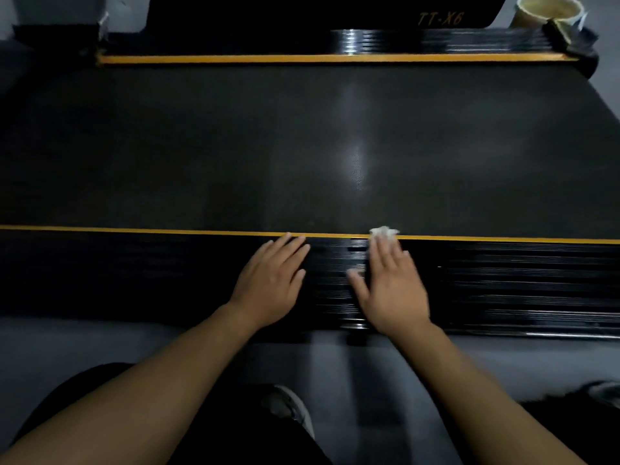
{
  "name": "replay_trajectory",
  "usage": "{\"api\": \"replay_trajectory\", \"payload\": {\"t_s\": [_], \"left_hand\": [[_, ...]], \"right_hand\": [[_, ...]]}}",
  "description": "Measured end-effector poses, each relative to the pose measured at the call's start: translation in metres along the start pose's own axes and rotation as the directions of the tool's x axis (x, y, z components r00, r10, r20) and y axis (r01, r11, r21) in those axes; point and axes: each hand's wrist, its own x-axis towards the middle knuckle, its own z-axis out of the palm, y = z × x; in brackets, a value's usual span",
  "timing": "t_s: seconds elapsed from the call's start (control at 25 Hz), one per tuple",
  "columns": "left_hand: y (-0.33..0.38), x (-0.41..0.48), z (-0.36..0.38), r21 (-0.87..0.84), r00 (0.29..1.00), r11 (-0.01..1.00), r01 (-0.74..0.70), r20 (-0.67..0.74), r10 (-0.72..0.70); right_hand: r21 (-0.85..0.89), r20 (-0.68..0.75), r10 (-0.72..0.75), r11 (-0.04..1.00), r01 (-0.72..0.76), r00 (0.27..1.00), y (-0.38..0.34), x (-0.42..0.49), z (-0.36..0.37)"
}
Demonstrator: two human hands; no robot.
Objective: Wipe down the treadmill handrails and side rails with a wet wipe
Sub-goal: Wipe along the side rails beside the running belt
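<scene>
Bare forearms; black trousers; grey sneaker with pale sole (second sneaker blurred, far right).

Crumpled white wipe, on ribbed side rail

Pressing wipe onto near rail with flat right hand, by the yellow stripe; resting flat left hand just beside. Beyond: belt, far rail, cup.
</scene>
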Motion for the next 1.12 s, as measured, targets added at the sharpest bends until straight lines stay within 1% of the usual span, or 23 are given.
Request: {"api": "replay_trajectory", "payload": {"t_s": [0.08, 0.12, 0.16, 0.2, 0.28, 0.32, 0.36, 0.44, 0.48, 0.52, 0.56, 0.64, 0.68, 0.72, 0.8, 0.88, 0.92, 0.96, 1.04, 1.08, 1.12], "left_hand": [[-0.008, -0.006, -0.001, 0.012, 1.000, 1.000, 0.006, -0.011, -0.006], [-0.007, -0.006, 0.001, 0.005, 1.000, 1.000, 0.012, -0.020, -0.012], [-0.006, -0.004, 0.002, -0.003, 1.000, 1.000, 0.017, -0.024, -0.017], [-0.004, -0.003, 0.002, -0.010, 1.000, 1.000, 0.021, -0.020, -0.021], [-0.003, -0.003, 0.002, -0.027, 1.000, 0.999, 0.030, -0.003, -0.030], [-0.004, -0.002, 0.001, -0.032, 1.000, 0.999, 0.030, -0.007, -0.030], [-0.005, -0.002, 0.001, -0.035, 1.000, 0.999, 0.027, -0.013, -0.028], [-0.004, -0.002, 0.000, -0.039, 1.000, 0.999, 0.029, -0.004, -0.029], [-0.002, -0.003, 0.000, -0.044, 1.000, 0.999, 0.031, 0.001, -0.031], [-0.001, -0.003, -0.001, -0.054, 1.000, 0.998, 0.031, 0.001, -0.031], [-0.001, -0.003, -0.002, -0.064, 0.999, 0.997, 0.034, 0.002, -0.034], [-0.001, -0.003, -0.003, -0.069, 0.999, 0.996, 0.047, 0.010, -0.047], [-0.002, -0.003, -0.002, -0.069, 0.999, 0.996, 0.050, 0.009, -0.050], [-0.002, -0.002, -0.001, -0.076, 0.999, 0.996, 0.049, 0.010, -0.049], [-0.004, -0.002, -0.001, -0.092, 0.999, 0.995, 0.046, 0.018, -0.045], [-0.005, -0.003, 0.000, -0.095, 0.999, 0.994, 0.050, 0.025, -0.048], [-0.004, -0.003, 0.000, -0.100, 0.999, 0.994, 0.045, 0.029, -0.042], [-0.004, -0.002, -0.001, -0.109, 0.999, 0.993, 0.043, 0.036, -0.040], [-0.005, -0.001, -0.001, -0.116, 0.997, 0.992, 0.057, 0.051, -0.051], [-0.005, -0.001, -0.001, -0.116, 0.997, 0.991, 0.061, 0.051, -0.055], [-0.006, -0.001, -0.001, -0.120, 0.997, 0.991, 0.061, 0.049, -0.056]], "right_hand": [[0.022, 0.045, -0.172, 0.985, 0.171, 0.984, -0.038, -0.009, 0.009], [0.019, 0.063, -0.222, 0.975, 0.221, 0.973, -0.042, -0.011, 0.010], [0.000, 0.071, -0.221, 0.975, 0.221, 0.973, -0.036, -0.011, 0.009], [-0.023, 0.055, -0.175, 0.984, 0.176, 0.983, -0.025, -0.010, 0.007], [-0.033, -0.007, -0.005, 0.999, 0.004, 1.000, -0.007, -0.015, 0.003], [-0.022, -0.012, 0.035, 0.999, -0.036, 0.999, -0.013, -0.018, 0.003], [-0.006, 0.013, 0.010, 1.000, -0.010, 1.000, -0.025, -0.021, 0.005], [0.000, 0.059, -0.134, 0.991, 0.134, 0.989, -0.053, -0.034, 0.011], [-0.012, 0.056, -0.188, 0.982, 0.189, 0.981, -0.054, -0.039, 0.012], [-0.035, 0.048, -0.204, 0.978, 0.206, 0.978, -0.044, -0.039, 0.010], [-0.061, 0.036, -0.177, 0.982, 0.179, 0.984, -0.029, -0.037, 0.007], [-0.062, -0.007, -0.033, 0.998, 0.032, 0.999, -0.003, -0.035, 0.000], [-0.053, -0.030, 0.023, 0.998, -0.025, 0.999, -0.003, -0.035, 0.001], [-0.036, -0.019, 0.027, 0.999, -0.028, 0.999, -0.012, -0.037, 0.004], [-0.020, 0.040, -0.091, 0.996, 0.091, 0.995, -0.045, -0.046, 0.014], [-0.031, 0.024, -0.198, 0.980, 0.199, 0.980, -0.054, -0.054, 0.018], [-0.049, 0.003, -0.198, 0.979, 0.198, 0.980, -0.044, -0.053, 0.016], [-0.061, -0.015, -0.164, 0.985, 0.163, 0.986, -0.031, -0.051, 0.013], [-0.049, -0.054, -0.038, 0.998, 0.035, 0.998, -0.017, -0.052, 0.010], [-0.033, -0.059, 0.003, 0.999, -0.005, 0.998, -0.021, -0.055, 0.011], [-0.019, -0.058, -0.001, 1.000, 0.000, 0.998, -0.033, -0.060, 0.014]]}}
